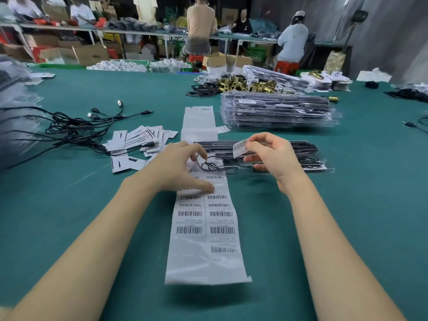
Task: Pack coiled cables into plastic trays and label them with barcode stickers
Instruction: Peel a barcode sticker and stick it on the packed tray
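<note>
A long white sheet of barcode stickers (206, 223) runs down the middle of the green table (347, 216). My left hand (180, 167) presses on its upper part with thumb and fingertips. My right hand (271, 156) pinches one peeled barcode sticker (239, 148) just above a clear plastic tray (301, 156) that holds a black cable (209, 164). The tray lies across the far end of the sheet, partly hidden by both hands.
A tall stack of packed clear trays (278, 110) stands behind the tray. Loose black cables (76, 126) and white paper cards (139, 140) lie at the left. Brass parts (245, 84) lie farther back. People sit at a far bench (139, 33).
</note>
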### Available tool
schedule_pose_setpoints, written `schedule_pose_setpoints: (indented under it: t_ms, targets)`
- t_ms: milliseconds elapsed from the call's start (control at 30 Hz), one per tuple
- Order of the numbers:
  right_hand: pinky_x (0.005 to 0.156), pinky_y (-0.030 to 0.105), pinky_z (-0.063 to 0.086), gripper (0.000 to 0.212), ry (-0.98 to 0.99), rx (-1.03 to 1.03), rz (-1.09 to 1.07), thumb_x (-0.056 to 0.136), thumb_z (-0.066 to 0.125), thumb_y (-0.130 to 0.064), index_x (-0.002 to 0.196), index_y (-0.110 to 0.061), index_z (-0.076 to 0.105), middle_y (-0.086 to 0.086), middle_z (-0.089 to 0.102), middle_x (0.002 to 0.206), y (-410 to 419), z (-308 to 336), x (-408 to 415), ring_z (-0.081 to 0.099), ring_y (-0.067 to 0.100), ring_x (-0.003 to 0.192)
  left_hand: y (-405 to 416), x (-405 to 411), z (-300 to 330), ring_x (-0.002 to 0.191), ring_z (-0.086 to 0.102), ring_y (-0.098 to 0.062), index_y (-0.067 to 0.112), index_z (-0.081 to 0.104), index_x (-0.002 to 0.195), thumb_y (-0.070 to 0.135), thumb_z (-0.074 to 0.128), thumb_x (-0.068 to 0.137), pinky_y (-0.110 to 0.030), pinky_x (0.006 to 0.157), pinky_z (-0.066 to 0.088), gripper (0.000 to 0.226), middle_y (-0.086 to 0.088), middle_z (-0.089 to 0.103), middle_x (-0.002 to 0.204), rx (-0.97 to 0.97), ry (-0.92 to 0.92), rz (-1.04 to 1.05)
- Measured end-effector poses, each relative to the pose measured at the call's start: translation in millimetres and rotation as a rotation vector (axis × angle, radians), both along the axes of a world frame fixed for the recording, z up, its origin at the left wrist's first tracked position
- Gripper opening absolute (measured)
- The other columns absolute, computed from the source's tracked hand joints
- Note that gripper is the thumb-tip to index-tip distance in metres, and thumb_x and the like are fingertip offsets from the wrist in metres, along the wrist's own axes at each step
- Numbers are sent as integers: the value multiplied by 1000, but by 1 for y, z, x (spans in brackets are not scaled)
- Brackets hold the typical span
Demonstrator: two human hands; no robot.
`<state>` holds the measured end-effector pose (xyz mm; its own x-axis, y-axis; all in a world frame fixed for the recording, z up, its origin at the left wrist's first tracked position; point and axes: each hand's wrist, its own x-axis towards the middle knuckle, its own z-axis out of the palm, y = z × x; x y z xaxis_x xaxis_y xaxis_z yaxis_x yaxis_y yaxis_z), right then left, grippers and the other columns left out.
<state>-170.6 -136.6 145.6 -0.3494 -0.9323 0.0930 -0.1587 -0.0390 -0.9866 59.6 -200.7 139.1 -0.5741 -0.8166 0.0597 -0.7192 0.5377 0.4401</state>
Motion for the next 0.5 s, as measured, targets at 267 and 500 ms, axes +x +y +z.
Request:
schedule_pose_setpoints:
  t_ms: [267, 500]
  targets:
    - [48, 16, 43, 5, 92, 116, 10, 85, 75, -24, 80, -24, 72, -15, 71, 74, -2, 2, 10, 68, 3, 60, 4, -6, 2, 76, 61, -2, 35, 66, 97, 61, 82, 66, -11, 63, 44, 43, 12, 70, 88, 104, 427, 22]
    - [45, 14, 41, 5, 86, 156, 38, 84, 75, -24, 81, -23, 72, -15, 70, 65, -6, 4, 21, 63, 0, 53, 5, -11, 7, 77, 64, -7, 28, 71, 90, 43, 76, 85, -31, 80, 47, 17, 7, 77, 87, 316, 620, 20]
